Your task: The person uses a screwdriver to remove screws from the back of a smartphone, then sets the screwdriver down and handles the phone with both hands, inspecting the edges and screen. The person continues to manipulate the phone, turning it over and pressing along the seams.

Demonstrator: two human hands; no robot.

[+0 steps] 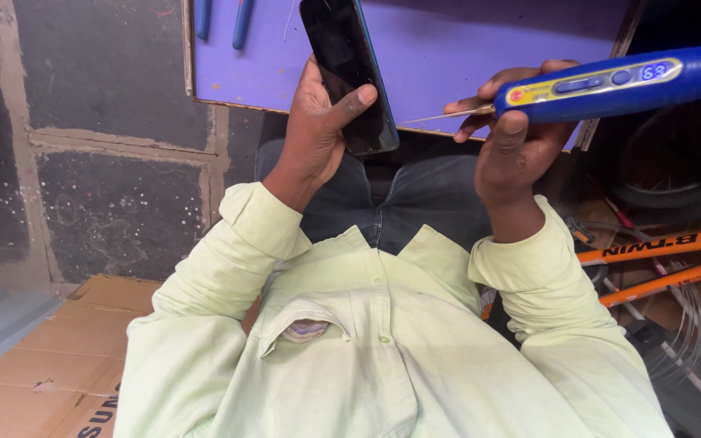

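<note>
your left hand (314, 134) is closed around a black phone (349, 73), thumb across its dark screen, at 11 o'clock of the view. your right hand (513, 138) grips a blue soldering pen (610, 85) at 2 o'clock, its thin metal tip aimed toward the phone and stopping just short of it. both sit over the purple board (448, 49), above your dark jeans (423, 195). an orange bicycle frame (667, 243) lies at 4 o'clock.
</note>
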